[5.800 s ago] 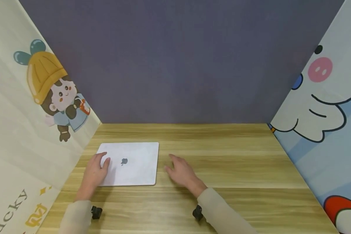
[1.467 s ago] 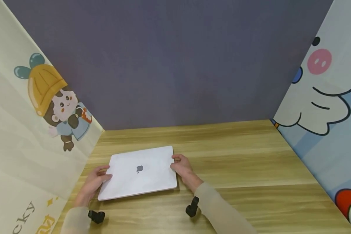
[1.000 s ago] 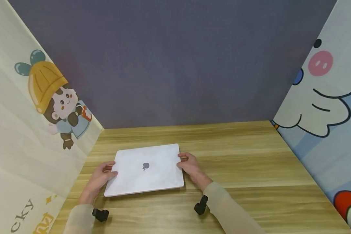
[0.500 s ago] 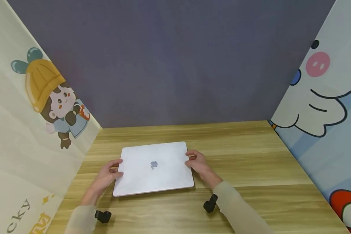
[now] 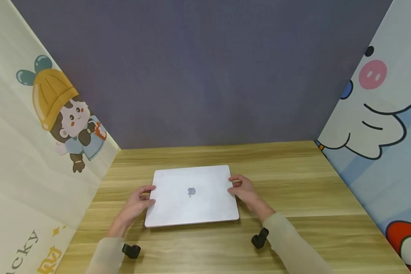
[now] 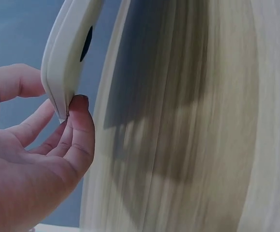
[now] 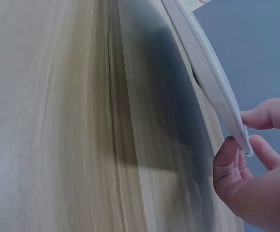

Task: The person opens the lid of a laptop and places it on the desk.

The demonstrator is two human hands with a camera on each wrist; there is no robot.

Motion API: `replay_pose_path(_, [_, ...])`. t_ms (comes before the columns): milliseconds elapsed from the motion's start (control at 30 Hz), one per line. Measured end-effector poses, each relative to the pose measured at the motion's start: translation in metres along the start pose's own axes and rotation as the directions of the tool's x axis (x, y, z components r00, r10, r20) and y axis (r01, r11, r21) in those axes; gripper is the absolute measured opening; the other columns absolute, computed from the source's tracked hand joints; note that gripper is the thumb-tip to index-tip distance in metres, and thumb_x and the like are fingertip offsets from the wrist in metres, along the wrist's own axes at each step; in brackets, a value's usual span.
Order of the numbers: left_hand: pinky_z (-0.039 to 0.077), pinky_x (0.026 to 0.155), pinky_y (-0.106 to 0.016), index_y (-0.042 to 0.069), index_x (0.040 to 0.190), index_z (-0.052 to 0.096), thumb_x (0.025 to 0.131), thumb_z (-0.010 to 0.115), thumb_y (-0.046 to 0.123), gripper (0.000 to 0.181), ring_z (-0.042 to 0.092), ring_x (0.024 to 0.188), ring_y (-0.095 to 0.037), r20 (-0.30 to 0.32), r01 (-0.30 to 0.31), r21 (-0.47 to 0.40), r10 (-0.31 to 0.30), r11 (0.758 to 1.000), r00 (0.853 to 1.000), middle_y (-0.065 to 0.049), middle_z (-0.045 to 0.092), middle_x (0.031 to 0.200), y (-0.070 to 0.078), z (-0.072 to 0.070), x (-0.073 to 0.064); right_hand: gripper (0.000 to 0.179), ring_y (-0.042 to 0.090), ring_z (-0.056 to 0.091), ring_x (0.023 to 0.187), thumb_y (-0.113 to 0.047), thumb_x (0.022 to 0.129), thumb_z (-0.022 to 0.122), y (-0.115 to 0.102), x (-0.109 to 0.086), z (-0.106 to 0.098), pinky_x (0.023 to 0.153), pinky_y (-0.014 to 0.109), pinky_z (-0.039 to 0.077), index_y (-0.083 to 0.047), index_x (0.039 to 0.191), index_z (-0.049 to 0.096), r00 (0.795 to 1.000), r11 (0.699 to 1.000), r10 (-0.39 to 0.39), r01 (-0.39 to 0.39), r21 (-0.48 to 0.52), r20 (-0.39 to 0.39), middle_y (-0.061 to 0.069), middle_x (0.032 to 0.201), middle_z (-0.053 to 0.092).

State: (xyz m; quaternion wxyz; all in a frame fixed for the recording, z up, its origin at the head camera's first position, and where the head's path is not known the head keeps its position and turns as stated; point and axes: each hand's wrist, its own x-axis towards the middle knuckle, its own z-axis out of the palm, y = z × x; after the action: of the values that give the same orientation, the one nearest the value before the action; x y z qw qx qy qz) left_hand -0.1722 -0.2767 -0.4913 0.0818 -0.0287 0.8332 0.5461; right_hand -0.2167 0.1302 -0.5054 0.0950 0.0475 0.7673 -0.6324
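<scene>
A silver laptop, lid closed and dark apple logo facing up, is held level between both hands in the head view. My left hand pinches its left edge, thumb on the lid and fingers beneath. At the opposite edge my right hand pinches in the same way. In the left wrist view the laptop stands off the wood, and its shadow falls apart from it. The right wrist view shows the underside of the laptop with a dark foot, and a gap to the tabletop.
The wood-grain table spreads under and around the laptop. A grey-purple panel stands along the back edge. Cartoon-printed cloths hang at the left and right. Small black wrist cameras sit below each hand.
At first the laptop lay at the left with my right hand apart from it. Both hands then took its edges, and it has moved steadily rightward and turned straighter.
</scene>
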Motion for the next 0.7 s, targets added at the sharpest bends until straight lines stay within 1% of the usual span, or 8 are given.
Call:
replay_pose_path(200, [0.051,0.087,-0.033,0.004,0.141,0.055,0.091,0.072,0.005,0.053,0.052,0.117,-0.032,0.013,0.005,0.0,-0.005,1.0,1.0,-0.018,0.048,0.144,0.006,0.011,0.004,0.042,0.026,0.051,0.099,0.003,0.083,0.072,0.001,-0.004,-0.016,0.072,0.03,0.05,0.0,0.124,0.063,1.0,1.0,0.004,-0.004,-0.026,0.001,0.018,0.115,0.055])
replay_pose_path(300, [0.052,0.085,-0.034,0.005,0.141,0.056,0.091,0.073,0.007,0.052,0.053,0.112,-0.031,0.016,0.004,0.012,-0.004,1.0,1.0,-0.018,0.05,0.141,0.008,0.018,0.006,0.043,0.027,0.051,0.102,0.003,0.084,0.071,0.003,-0.007,-0.023,0.072,0.03,0.051,0.001,0.126,0.062,1.0,0.999,-0.005,0.005,-0.043,0.004,0.019,0.118,0.054])
replay_pose_path(433, [0.053,0.082,-0.032,0.006,0.139,0.059,0.09,0.074,0.007,0.051,0.055,0.109,-0.029,0.003,0.005,0.02,-0.005,1.0,1.0,-0.018,0.053,0.138,0.01,0.029,0.007,0.043,0.028,0.051,0.103,0.003,0.085,0.071,0.006,-0.008,-0.033,0.073,0.029,0.051,0.001,0.127,0.061,1.0,0.999,-0.004,0.005,-0.044,0.008,0.019,0.117,0.054])
replay_pose_path(567, [0.052,0.082,-0.031,0.006,0.138,0.059,0.09,0.074,0.006,0.051,0.055,0.109,-0.029,0.003,-0.001,0.001,0.001,1.0,1.0,-0.018,0.053,0.138,0.012,0.038,0.009,0.043,0.027,0.051,0.102,0.002,0.086,0.071,0.009,-0.009,-0.043,0.073,0.029,0.05,0.001,0.127,0.061,1.0,0.999,0.004,-0.004,-0.046,0.007,0.018,0.116,0.054])
replay_pose_path(700, [0.053,0.083,-0.032,0.005,0.137,0.06,0.089,0.074,0.004,0.05,0.056,0.108,-0.03,0.007,-0.013,-0.011,0.014,1.0,1.0,-0.018,0.054,0.137,0.014,0.048,0.01,0.043,0.027,0.051,0.103,0.0,0.086,0.071,0.011,-0.011,-0.052,0.073,0.03,0.051,0.001,0.128,0.061,1.0,0.998,0.003,-0.003,-0.066,0.007,0.019,0.118,0.054])
